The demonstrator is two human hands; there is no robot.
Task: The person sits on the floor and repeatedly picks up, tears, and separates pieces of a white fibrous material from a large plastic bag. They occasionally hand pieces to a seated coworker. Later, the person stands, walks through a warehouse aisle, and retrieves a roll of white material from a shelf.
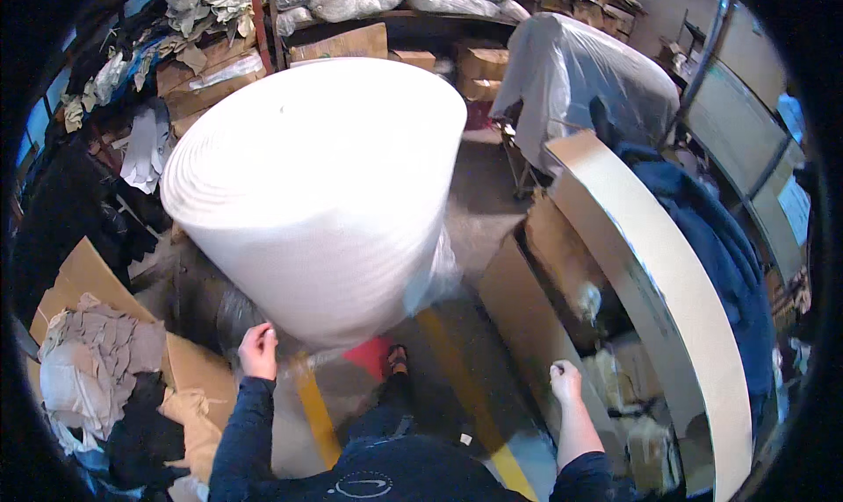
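My left hand (258,351) is held out at the lower left, its fingers curled in with nothing visible in them. It is nearest to a big upright roll of white foam sheet (325,256), whose layers show as rings at its left edge. Cloudy plastic film (445,261) hangs at the roll's lower right side. My right hand (565,381) is loosely closed at the lower right, and no object shows in it. Beside it stands a shelf unit with a long, pale tan top (676,274), which bends through the view.
An open cardboard box (189,366) with crumpled cloth (110,353) stands at the left. Yellow floor lines (461,388) run past my foot (398,358). A plastic-covered bulky thing (606,72) is at the back right. Dark blue cloth (702,230) lies behind the shelf top.
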